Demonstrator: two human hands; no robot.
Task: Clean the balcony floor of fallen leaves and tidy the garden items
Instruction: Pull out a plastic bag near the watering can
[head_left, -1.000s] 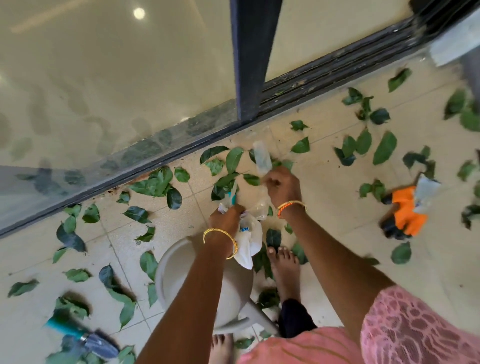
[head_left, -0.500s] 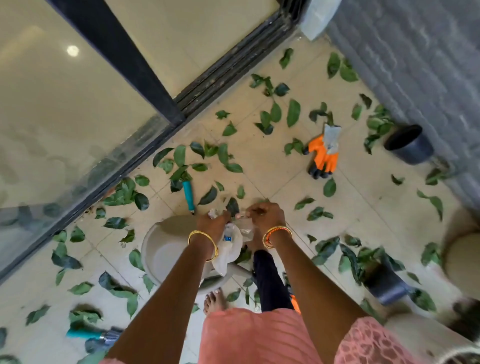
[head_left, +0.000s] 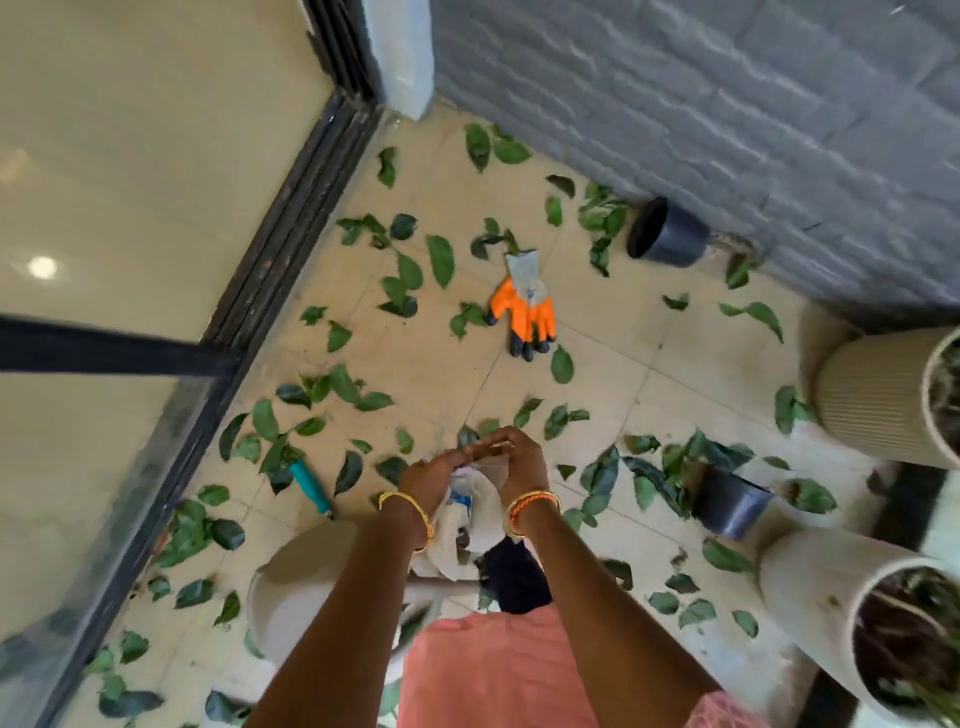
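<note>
The tiled balcony floor (head_left: 597, 332) is strewn all over with green leaves (head_left: 440, 260), bounded by a grey brick wall (head_left: 727, 130) and a glass sliding door (head_left: 130, 182). Two ribbed planters (head_left: 878, 400) stand at the right, a pale dustpan (head_left: 301, 587) lies by the person's feet, and two black pots (head_left: 670, 236) lie tipped over. An orange glove (head_left: 527, 312) lies mid-floor, a teal-handled tool (head_left: 310, 486) near the door. Both hands, left hand (head_left: 434, 475) and right hand (head_left: 519, 460), meet, fingers curled round a crumpled white plastic bag (head_left: 467, 519).
</note>
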